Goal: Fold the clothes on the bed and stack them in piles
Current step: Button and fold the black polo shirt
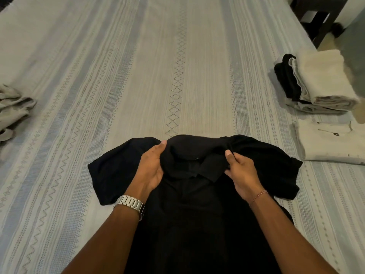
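A black polo shirt (189, 204) lies front-up on the bed (118, 76), collar away from me, short sleeves spread to both sides. My left hand (153, 167) grips the left shoulder beside the collar, thumb on top of the fabric. My right hand (240, 171) pinches the right shoulder by the collar, fingers curled into the cloth. At the right edge of the bed stands a pile of folded clothes (316, 84), black and cream pieces with a white one on top. A folded white garment (331, 143) lies flat in front of that pile.
A crumpled grey-beige garment (13, 109) sits at the bed's left edge. The striped, patterned bedspread stretches away beyond the shirt. A dark wooden piece of furniture (320, 14) stands off the bed's far right corner.
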Demonstrator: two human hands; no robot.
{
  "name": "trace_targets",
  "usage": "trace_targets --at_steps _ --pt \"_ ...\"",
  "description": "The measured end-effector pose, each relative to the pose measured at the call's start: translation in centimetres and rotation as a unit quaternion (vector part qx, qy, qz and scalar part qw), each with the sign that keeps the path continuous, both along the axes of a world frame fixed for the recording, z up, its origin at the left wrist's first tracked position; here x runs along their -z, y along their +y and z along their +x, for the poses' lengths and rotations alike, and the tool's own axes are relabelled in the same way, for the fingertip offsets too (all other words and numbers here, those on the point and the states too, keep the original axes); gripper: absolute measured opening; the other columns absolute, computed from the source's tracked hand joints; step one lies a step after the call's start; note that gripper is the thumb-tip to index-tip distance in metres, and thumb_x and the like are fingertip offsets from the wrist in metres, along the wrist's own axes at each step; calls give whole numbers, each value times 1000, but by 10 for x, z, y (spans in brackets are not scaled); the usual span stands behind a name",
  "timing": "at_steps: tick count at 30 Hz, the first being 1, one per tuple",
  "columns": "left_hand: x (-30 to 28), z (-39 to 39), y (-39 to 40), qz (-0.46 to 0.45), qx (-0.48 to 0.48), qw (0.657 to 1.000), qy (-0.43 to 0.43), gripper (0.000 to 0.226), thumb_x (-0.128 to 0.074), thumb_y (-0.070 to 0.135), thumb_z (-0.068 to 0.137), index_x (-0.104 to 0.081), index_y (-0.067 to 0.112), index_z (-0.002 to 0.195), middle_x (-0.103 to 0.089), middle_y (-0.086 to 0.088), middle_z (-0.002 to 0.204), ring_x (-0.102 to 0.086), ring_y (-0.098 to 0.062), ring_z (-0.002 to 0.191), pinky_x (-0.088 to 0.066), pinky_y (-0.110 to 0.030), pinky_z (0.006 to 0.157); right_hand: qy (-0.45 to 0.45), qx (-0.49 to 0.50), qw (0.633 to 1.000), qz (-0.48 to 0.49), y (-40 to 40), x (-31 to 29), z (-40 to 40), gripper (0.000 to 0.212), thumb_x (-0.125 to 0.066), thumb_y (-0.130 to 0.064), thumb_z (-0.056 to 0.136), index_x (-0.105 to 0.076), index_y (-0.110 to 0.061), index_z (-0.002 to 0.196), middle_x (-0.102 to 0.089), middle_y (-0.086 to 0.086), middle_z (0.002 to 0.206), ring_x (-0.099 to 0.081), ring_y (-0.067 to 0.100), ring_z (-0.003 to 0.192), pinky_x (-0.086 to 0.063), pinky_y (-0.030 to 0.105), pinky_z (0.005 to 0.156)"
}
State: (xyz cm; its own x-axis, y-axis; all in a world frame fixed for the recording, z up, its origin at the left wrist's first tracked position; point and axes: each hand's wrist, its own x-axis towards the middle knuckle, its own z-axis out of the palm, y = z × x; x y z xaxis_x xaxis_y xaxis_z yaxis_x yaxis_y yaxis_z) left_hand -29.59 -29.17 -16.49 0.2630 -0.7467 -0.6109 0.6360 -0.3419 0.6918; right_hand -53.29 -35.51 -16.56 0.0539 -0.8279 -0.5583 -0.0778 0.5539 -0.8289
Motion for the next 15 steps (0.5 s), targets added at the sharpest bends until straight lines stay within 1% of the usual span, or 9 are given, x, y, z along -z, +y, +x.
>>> trace_targets --at_steps 1,2,4,5,6,8,11,13,15 --pt "0 2 0 -8 -9 1000 25 39 -58 28 102 -65 1 130 -68 -16 129 -64 -27 122 -46 -44 110 -59 0 998 22 -1 -6 -2 27 -53 -24 106 -73 -6 107 -77 6 105 -73 16 101 -60 26 78" --pt "-1 5 -1 -10 -24 999 47 39 -57 27 103 -64 1 130 -67 -17 130 -64 -28 122 -46 -44 110 -124 7 991 50 -3 -11 -3 27 -50 -20 107 -71 -5 113 -76 8 111 -73 18 106 -59 28 82" --pt "-1 8 -1 0 -76 994 77 37 -58 26 102 -65 2 129 -68 -16 128 -66 -28 120 -49 -44 107 -236 37 966 102 -7 -20 -11 29 -46 -17 108 -66 -1 123 -73 14 120 -70 24 114 -59 37 92" --pt "-2 9 -2 7 -106 991 85 35 -59 26 101 -66 4 128 -70 -14 125 -68 -26 117 -52 -44 104 -273 49 953 121 -8 -24 -13 31 -46 -18 107 -64 0 125 -72 17 122 -69 26 115 -58 40 95" --pt "-3 10 -2 12 -128 988 89 33 -59 26 101 -66 5 127 -72 -13 122 -69 -25 113 -55 -42 100 -294 58 944 135 -9 -26 -15 33 -48 -21 107 -64 1 126 -71 18 123 -69 28 116 -57 41 98" --pt "-4 12 -4 14 -152 983 106 33 -57 26 102 -65 5 126 -73 -13 120 -72 -24 107 -59 -40 90 -301 77 939 148 -10 -26 -16 38 -53 -28 104 -64 1 128 -70 19 125 -67 30 118 -54 43 102" --pt "-9 8 -6 5 -158 978 135 34 -52 25 105 -64 0 126 -71 -17 121 -72 -27 108 -57 -41 94 -312 114 931 151 -10 -20 -13 45 -58 -33 100 -63 -2 132 -69 18 128 -65 30 122 -52 44 105" --pt "-14 2 -7 3 -145 983 111 35 -55 27 104 -65 1 124 -73 -17 118 -72 -27 108 -56 -41 96 -327 112 928 140 -11 -18 -10 51 -57 -40 99 -61 -4 135 -68 17 131 -63 29 125 -50 44 108" --pt "-16 -5 -6 -7 -95 994 48 35 -64 30 98 -67 2 118 -73 -16 116 -71 -26 110 -55 -39 97 -338 71 932 111 -9 -21 -5 56 -59 -44 97 -60 -5 136 -67 15 133 -63 27 126 -47 44 110"
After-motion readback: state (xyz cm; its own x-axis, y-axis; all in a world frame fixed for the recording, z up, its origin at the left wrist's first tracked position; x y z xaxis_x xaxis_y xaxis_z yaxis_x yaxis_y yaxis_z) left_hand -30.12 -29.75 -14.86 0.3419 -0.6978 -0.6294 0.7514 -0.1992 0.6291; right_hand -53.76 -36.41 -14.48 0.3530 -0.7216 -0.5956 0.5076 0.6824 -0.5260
